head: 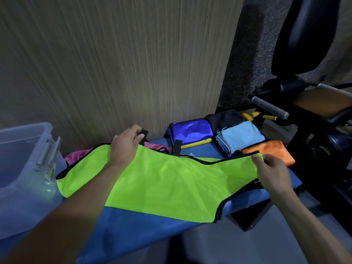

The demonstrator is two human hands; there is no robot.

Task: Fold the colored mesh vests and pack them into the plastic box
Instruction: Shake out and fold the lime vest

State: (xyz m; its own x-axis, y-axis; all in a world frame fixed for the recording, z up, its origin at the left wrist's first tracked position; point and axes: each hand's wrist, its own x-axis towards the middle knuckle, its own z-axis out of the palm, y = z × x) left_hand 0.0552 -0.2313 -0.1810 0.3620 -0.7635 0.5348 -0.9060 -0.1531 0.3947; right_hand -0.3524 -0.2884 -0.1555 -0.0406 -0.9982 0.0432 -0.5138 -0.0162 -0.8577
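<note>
A neon green mesh vest point(171, 180) with black trim lies spread across the blue bench top point(133, 225). My left hand point(126, 147) grips a black strap at the vest's far edge. My right hand point(270, 168) pinches the vest's right end near the orange vest. A pink vest point(76, 156) peeks out behind the green one. Folded vests sit at the far right: royal blue point(191, 131), light blue point(240, 137), orange point(270, 149), and a black one point(222, 118). The clear plastic box point(22, 159) stands at the left.
A wood-grain panel point(114, 63) rises right behind the bench. Black gym equipment with a padded seat point(304, 44) and a grey handle point(270, 107) crowds the right side. Yellow-handled tools point(249, 116) lie behind the folded vests. Grey floor point(228, 244) shows below the bench.
</note>
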